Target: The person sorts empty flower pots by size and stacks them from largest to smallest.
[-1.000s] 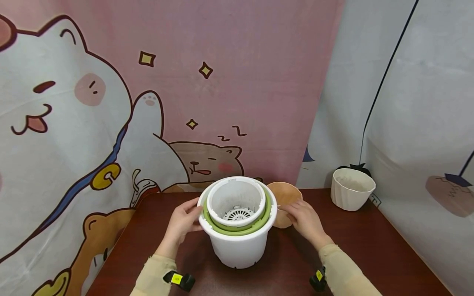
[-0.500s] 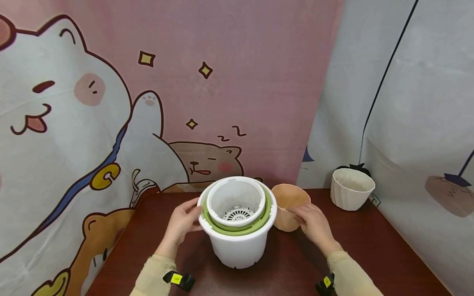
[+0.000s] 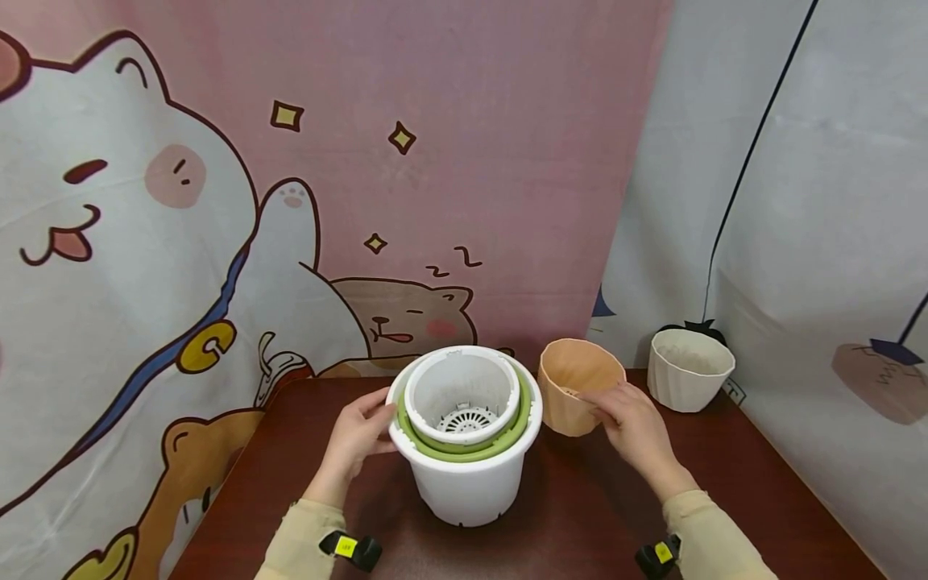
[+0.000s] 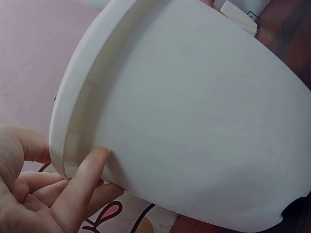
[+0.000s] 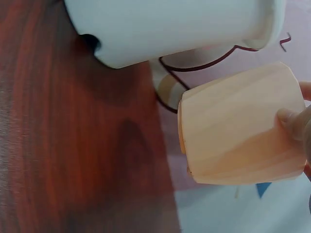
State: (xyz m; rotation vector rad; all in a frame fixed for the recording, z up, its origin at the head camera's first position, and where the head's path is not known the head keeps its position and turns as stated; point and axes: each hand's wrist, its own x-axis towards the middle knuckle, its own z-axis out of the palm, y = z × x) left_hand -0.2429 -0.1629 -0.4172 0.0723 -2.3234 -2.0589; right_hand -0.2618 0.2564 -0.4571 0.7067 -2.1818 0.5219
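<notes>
A large white flowerpot (image 3: pixel 467 491) stands on the table, with a green pot (image 3: pixel 464 455) and a smaller white pot (image 3: pixel 462 379) nested inside it. The innermost pot has a slotted floor. My left hand (image 3: pixel 355 439) grips the large pot's rim at its left side; the left wrist view shows the fingers (image 4: pixel 80 189) under and around the rim. To the right of the stack, my right hand (image 3: pixel 638 431) pinches the near rim of a peach-orange flowerpot (image 3: pixel 569 407). In the right wrist view this peach pot hangs above the tabletop, apart from the white one.
A cream fluted pot (image 3: pixel 689 374) stands at the back right corner of the dark red-brown table (image 3: pixel 725 483). A pink cartoon-print cloth (image 3: pixel 493 161) hangs behind the table, and a pale cloth (image 3: pixel 819 338) borders its right side.
My right hand has drawn the peach pot rightward from behind the white stack and raised it off the table. The left hand and the stack have stayed in place.
</notes>
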